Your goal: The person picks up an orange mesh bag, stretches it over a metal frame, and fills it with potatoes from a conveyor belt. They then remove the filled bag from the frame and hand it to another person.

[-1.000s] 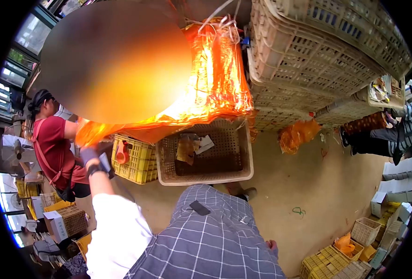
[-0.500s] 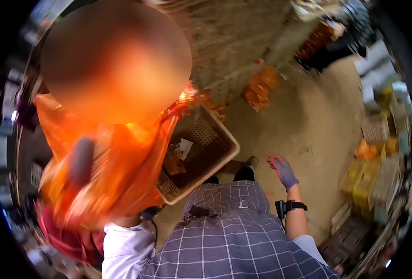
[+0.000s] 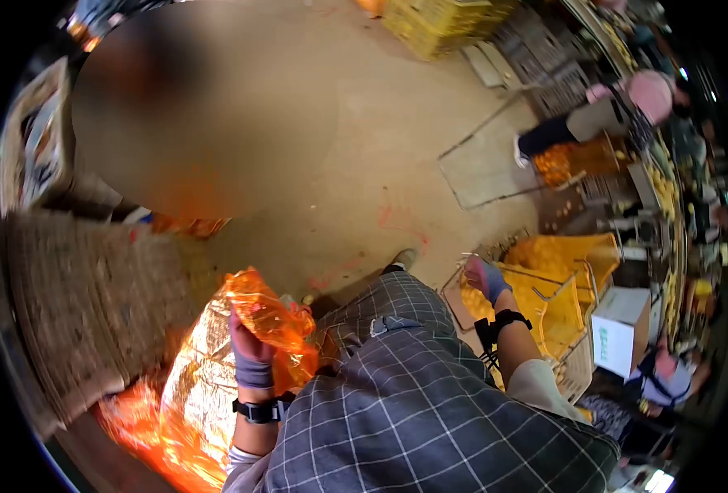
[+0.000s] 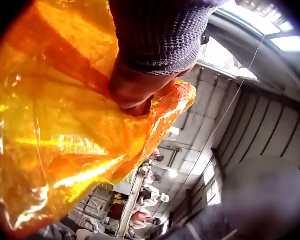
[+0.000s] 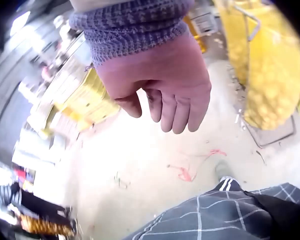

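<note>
Left hand (image 3: 251, 345): gripping orange plastic film (image 3: 199, 382), presumably bunched to control its loose bulk, which spreads beside that hand. Right hand (image 3: 487, 278), from here: empty, fingers loose, well apart.

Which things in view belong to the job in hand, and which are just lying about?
Seemingly in the job:
shiny orange translucent plastic sheeting, gripped by the gloved left hand
gloved right hand, holding nothing

Seemingly just lying about:
filled yellow mesh sack
white cardboard box with green print
yellow plastic crates
thin red string-like scraps
</note>
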### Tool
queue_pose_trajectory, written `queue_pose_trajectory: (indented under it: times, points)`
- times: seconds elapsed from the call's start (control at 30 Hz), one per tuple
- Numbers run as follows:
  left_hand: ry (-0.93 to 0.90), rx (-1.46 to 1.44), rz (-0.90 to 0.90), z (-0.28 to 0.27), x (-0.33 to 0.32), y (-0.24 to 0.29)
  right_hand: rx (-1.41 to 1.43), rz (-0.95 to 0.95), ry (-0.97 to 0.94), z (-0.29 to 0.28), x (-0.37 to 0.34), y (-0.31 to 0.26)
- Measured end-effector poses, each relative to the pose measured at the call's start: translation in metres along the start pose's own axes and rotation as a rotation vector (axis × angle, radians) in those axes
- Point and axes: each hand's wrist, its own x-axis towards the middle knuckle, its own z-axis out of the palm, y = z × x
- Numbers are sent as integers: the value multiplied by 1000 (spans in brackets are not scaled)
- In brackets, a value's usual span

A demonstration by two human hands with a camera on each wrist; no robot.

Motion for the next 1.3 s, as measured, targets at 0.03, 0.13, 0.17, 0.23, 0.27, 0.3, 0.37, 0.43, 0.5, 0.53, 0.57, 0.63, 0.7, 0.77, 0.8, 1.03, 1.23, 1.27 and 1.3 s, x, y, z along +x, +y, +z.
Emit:
queue_pose_trajectory:
  times: [0.03,0.13,0.17,0.23,0.27,0.3,0.37,0.43,0.5,0.53,0.57,0.63,0.7,0.77,0.8,1.03,1.23,1.27,1.3]
  points:
    - [-28,65,-17,5,12,-2,212,7,-223,-28,8,14]
    - [-28,167,-66,56,73,-53,366,-59,-202,-104,37,1]
    - [-12,193,-93,82,90,-78,395,-255,-345,-142,75,3]
    - [-49,216,-179,108,127,-117,435,-650,-596,-227,168,29]
    - [-86,298,-181,107,147,-134,622,-389,113,-214,124,-11]
    - [-48,267,-234,123,160,-151,627,-359,231,-234,132,-24]
    - [-56,365,-278,152,180,-186,667,-274,357,-254,120,-79]
    - [-180,625,-244,177,204,-209,775,-306,381,-295,159,-104]
    - [-196,598,-292,196,233,-222,825,-311,389,-313,187,-134]
    - [-195,578,-319,203,246,-227,812,-294,392,-319,193,-150]
    - [-122,497,-372,208,264,-233,794,-275,395,-327,201,-164]
    - [-106,558,-347,225,302,-251,729,-254,324,-349,242,-182]
    - [-138,694,-306,240,340,-275,647,-224,335,-362,266,-213]
    - [-71,627,-373,258,379,-296,567,-165,429,-357,282,-238]
    - [-42,599,-409,272,404,-307,630,-112,440,-348,284,-255]
    - [-33,622,-491,383,506,-352,1069,43,417,-334,344,-290]
    - [-105,765,-451,399,537,-373,1138,-20,566,-306,336,-301]
    - [-195,867,-409,397,540,-378,1194,-29,553,-298,342,-300]
    - [-295,965,-356,396,546,-385,1252,-50,532,-288,349,-313]
